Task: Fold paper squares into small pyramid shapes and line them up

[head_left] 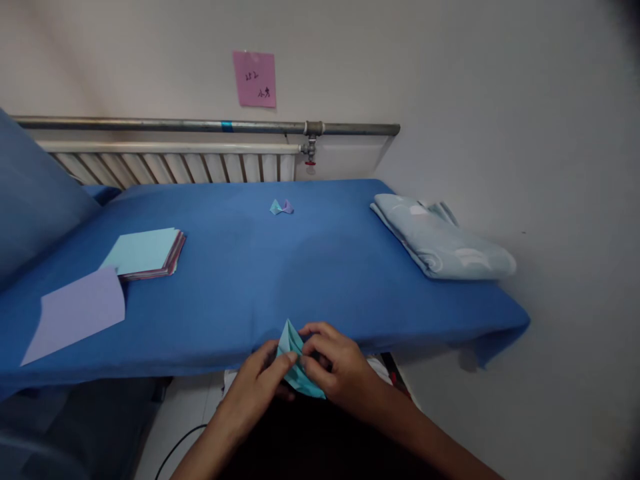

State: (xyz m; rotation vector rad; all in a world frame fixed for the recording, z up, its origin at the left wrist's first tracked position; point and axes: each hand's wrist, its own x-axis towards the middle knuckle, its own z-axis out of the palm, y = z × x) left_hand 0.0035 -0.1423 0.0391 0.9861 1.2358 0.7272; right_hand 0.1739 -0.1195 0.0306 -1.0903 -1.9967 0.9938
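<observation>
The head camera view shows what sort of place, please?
Probably a bedroom or dormitory: a blue sheet covers a bed-like surface, a folded, patterned blanket lies at its right end, and a radiator stands against the wall behind.

"How are the arms placed?"

"Both reach in from the bottom: the left forearm [210, 440] slants up to the right, the right forearm [420, 423] up to the left. Both are bare."

"And the left hand [255, 379]?"

"Its thumb [283, 366] stretches toward the right hand [343, 363], with the index finger bent above it."

"What's the right one doing?"

"It has its back partly turned up, fingers curled toward the left, the upper ones above the thumb. The hands are close together, with both wrists low and angled inward."
</observation>
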